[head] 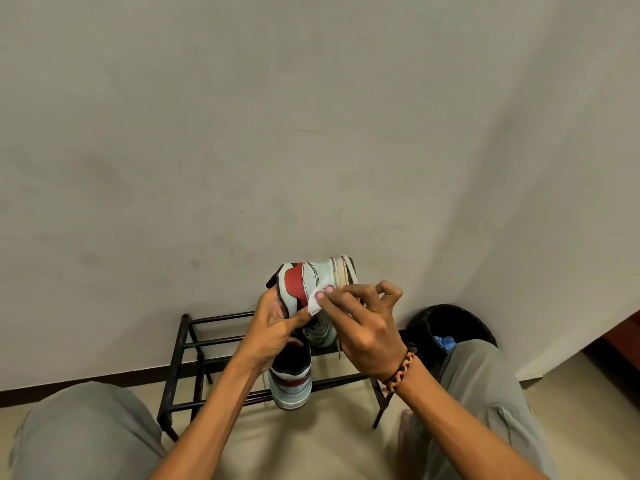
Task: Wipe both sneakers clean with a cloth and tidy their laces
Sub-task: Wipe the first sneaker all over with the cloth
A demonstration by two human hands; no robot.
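Left hand (273,327) grips the raised sneaker (311,278) at the collar, fingers inside the opening, thumb across the outer side. The shoe is held up in front of the wall, heel end uppermost and sole edge to the right. Right hand (360,327) presses a small white cloth (318,299) flat to the pale side panel with two fingertips; ring and little fingers are curled clear of it.

Second sneaker (291,379) rests on the black rack (194,344) below the hands, heel toward the camera. A lace (338,351) hangs loose from the held shoe; neither pair of laces looks tidied yet.

Handling, as judged: the sneaker is light enough for one hand. The collar is padded and gives under a grip, while the sole rim is stiff. The smooth upper could slip, so the hook through the opening seems the sound hold; it braces against the wiping push. The cloth is thin and limp and will bunch unless kept flat under the fingertips.

A dark bin (450,327) stands right of the rack.
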